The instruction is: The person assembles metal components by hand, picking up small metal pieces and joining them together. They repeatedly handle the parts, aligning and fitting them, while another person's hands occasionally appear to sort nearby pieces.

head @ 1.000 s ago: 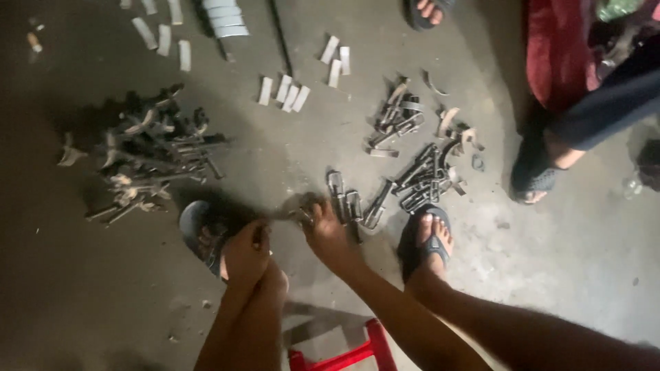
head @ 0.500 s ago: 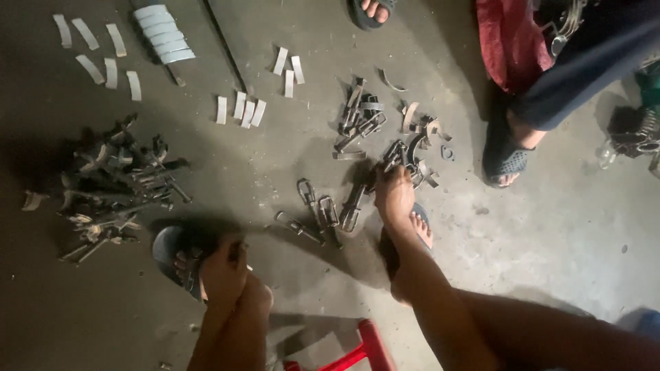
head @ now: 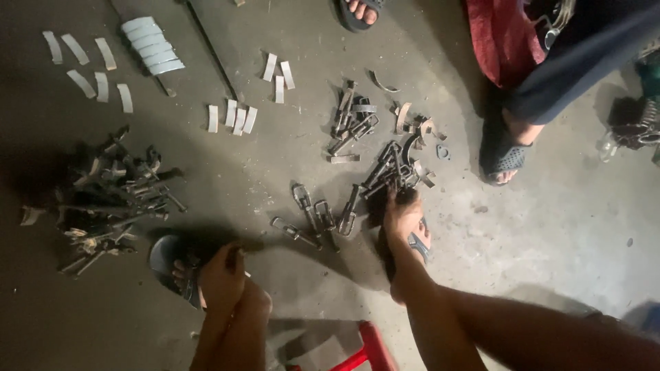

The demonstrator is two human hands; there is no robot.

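right hand (head: 404, 218) reaches down onto the near edge of a loose heap of dark metal clips (head: 388, 172) on the concrete floor (head: 550, 227); fingers curled over something there, but whether they have closed on a piece i cannot tell, shadow hides the tips. left hand (head: 221, 275) sits low by the knee, well left of the heap, fingers drawn in around a small pale sliver; too dim to name it or to say if it is truly gripped.

just left of the heap lie several u-shaped shackles (head: 313, 216), spread singly. above the heap, a second smaller cluster of clips (head: 352, 124). far left of the heap, a large pile of bolts and rods (head: 110, 199). up and left of the heap, rows of pale curved strips (head: 234, 118) and a fanned stack of them (head: 152, 45), beside a thin dark rod (head: 210, 48).

risks, as i judge them: the heap is tangled, so lifting one clip may drag others and scatter them into the shackles; bare fingers and a sandalled foot (head: 177, 264) are close to sharp metal edges in poor light.

another person's sandalled foot (head: 505, 154) stands right of the heap, body cut off by the frame. a red stool (head: 368, 350) is half out of view below.
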